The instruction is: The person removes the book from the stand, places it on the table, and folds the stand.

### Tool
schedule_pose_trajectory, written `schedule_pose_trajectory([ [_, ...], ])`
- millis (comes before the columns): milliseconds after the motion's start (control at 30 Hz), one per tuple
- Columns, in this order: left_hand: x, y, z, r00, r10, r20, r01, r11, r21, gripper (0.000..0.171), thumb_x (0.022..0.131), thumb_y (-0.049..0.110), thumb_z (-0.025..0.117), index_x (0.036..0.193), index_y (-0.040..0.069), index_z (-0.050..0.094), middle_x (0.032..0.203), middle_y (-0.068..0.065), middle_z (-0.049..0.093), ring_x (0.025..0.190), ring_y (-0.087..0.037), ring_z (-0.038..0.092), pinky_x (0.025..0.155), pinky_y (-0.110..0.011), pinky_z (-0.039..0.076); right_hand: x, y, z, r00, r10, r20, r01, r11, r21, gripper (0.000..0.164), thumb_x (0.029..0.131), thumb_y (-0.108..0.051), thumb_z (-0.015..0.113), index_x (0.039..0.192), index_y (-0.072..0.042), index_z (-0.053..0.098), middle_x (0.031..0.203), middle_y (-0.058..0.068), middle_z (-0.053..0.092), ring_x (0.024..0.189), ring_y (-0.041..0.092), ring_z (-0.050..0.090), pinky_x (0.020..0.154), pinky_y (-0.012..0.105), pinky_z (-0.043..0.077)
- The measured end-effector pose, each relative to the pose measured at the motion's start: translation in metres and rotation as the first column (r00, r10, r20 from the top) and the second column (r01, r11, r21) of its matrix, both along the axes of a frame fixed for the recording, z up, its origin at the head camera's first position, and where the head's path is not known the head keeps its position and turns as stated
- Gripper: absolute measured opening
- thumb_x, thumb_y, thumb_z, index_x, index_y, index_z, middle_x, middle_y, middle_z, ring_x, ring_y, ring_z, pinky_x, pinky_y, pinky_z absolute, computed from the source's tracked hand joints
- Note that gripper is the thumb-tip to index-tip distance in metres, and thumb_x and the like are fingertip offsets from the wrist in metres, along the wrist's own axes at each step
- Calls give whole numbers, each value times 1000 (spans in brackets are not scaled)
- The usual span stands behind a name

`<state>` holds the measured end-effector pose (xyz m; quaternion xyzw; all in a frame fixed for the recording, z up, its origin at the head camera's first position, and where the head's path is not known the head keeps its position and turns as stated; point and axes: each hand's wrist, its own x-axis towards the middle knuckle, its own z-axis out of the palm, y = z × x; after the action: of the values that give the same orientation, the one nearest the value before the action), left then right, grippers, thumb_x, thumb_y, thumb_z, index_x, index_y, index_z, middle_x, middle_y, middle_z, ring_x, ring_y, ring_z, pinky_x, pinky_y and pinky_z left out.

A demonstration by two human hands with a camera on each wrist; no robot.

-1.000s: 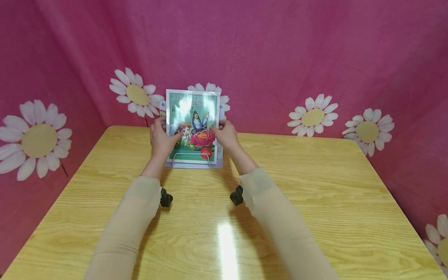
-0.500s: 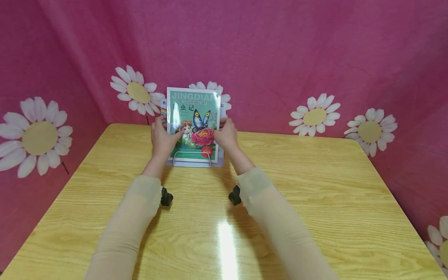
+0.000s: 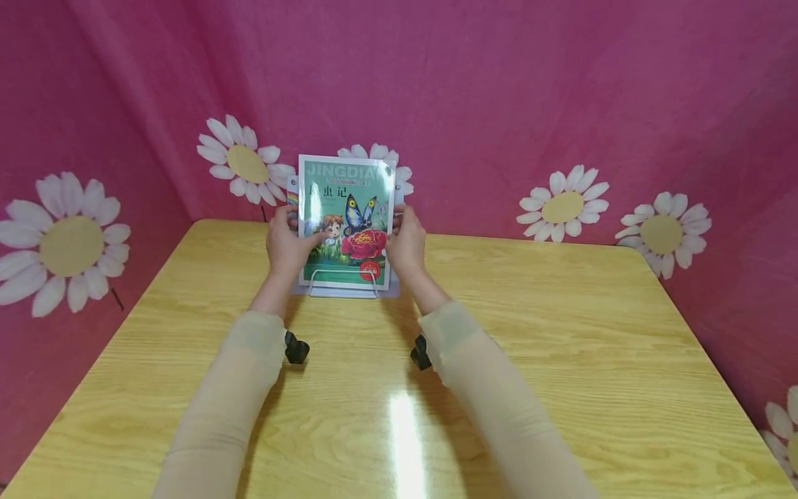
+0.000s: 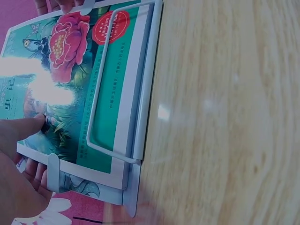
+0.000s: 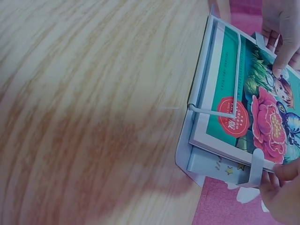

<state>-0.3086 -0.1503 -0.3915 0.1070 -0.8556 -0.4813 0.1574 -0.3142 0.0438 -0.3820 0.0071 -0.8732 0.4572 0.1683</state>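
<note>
A green picture book (image 3: 343,256) with a butterfly and red flower on its cover leans upright on a pale book stand (image 3: 343,296). The stand's bent wire (image 4: 92,112) crosses the lower cover. My left hand (image 3: 288,246) grips the book's left side, thumb flat on the cover and the other fingers partly hidden behind. At the opposite side my right hand (image 3: 407,244) holds the right edge, its thumb at the border. Near each hand, a side clip of the stand, the left clip (image 4: 53,173) and the right clip (image 5: 256,168), laps the book's edge.
The stand is at the back of a wood-grain table (image 3: 530,360), close to a pink curtain (image 3: 461,125) printed with white daisies. Black devices, such as the left one (image 3: 296,348), sit at both wrists. Light glares off the glossy cover and tabletop.
My right thumb has slid off the front cover to its right edge, and that hand has turned slightly more upright. The left hand keeps its grip. Glare on the cover has shifted.
</note>
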Motion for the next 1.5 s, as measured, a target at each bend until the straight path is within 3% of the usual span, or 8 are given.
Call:
schedule_pose_trajectory([
  [467,-6,-5,5,998,1,-57,4,997,83,56,82,9,73,132,10,47,108,-12,51,93,-23,50,85,-34,48,-1,0,-3,997,-3,-78,1,1000,-24,47,81,14,57,124,-3,52,102,13,63,91,24,61,80,31,52],
  [700,-6,-7,12,998,-7,-54,13,994,106,53,85,5,69,132,11,46,110,-12,52,95,-23,51,88,-34,49,-3,1,0,996,9,-93,-11,1000,-21,44,84,12,56,124,-4,52,102,12,62,89,22,60,80,30,52],
  [867,-9,-8,17,998,-22,-57,27,996,84,53,86,5,67,134,13,46,111,-11,52,96,-22,51,88,-33,49,-6,2,5,995,14,-103,-16,1000,-18,43,84,11,56,124,-4,53,101,12,62,89,22,59,80,30,52],
  [1167,-15,-11,28,991,-26,-133,35,998,60,48,85,2,67,129,12,51,100,-8,53,86,-18,50,78,-27,46,-10,7,19,985,16,-172,-17,1000,-5,42,83,11,58,122,-3,54,100,12,64,90,22,61,82,32,52],
  [1500,-18,-14,44,975,-36,-219,48,998,46,48,83,-2,66,128,11,55,98,-10,56,82,-16,54,75,-26,48,-17,8,33,973,20,-230,-25,1000,-16,42,79,13,59,119,-1,55,96,14,66,88,24,62,78,32,53],
])
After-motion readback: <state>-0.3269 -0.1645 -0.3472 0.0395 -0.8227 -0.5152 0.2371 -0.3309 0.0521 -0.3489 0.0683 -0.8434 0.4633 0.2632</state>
